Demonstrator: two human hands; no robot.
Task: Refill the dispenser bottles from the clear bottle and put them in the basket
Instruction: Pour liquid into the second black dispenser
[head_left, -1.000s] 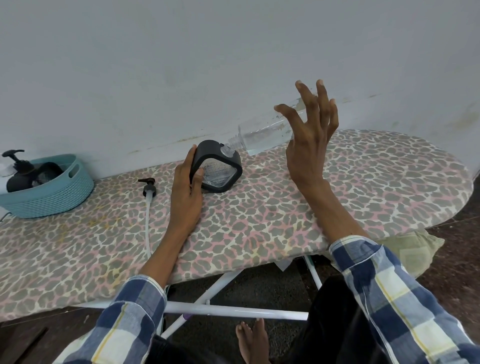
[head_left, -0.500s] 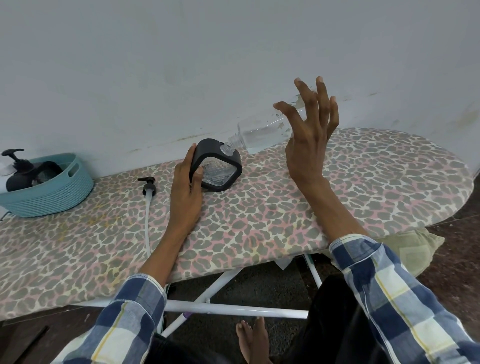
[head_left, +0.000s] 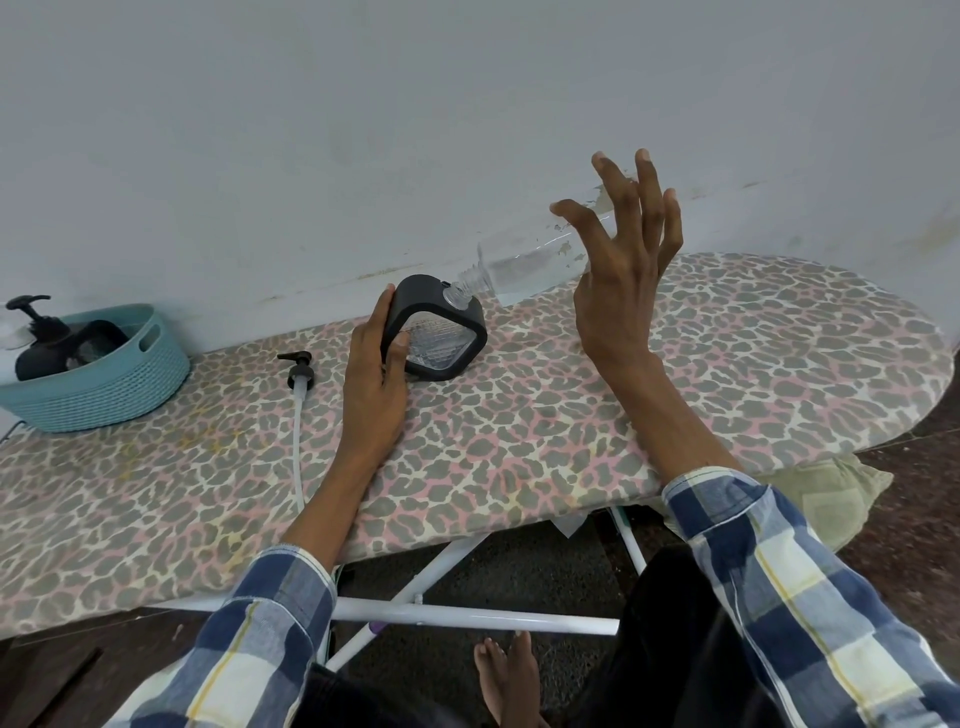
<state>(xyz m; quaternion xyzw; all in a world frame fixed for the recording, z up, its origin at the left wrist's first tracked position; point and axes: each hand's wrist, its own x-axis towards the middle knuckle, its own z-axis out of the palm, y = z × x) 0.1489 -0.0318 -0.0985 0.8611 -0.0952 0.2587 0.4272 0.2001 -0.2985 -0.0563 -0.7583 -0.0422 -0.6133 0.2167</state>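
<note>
1. Head view: dispenser bottle (head_left: 441, 327) stands on the ironing board (head_left: 571, 426), clear bottle (head_left: 524, 270) tipped into its mouth.
2. My left hand (head_left: 376, 384) grips the dispenser; right hand (head_left: 618, 280), fingers spread, holds the clear bottle.
3. I should keep necks aligned and pour slowly.

Board bare between pump (head_left: 300, 371) and basket (head_left: 98, 400).

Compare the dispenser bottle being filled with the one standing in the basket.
The dispenser bottle on the board has no pump and an open neck taking the clear bottle; the basket bottle keeps its pump. The left hand steadies the first; the second stands untouched. Both are black.
</note>
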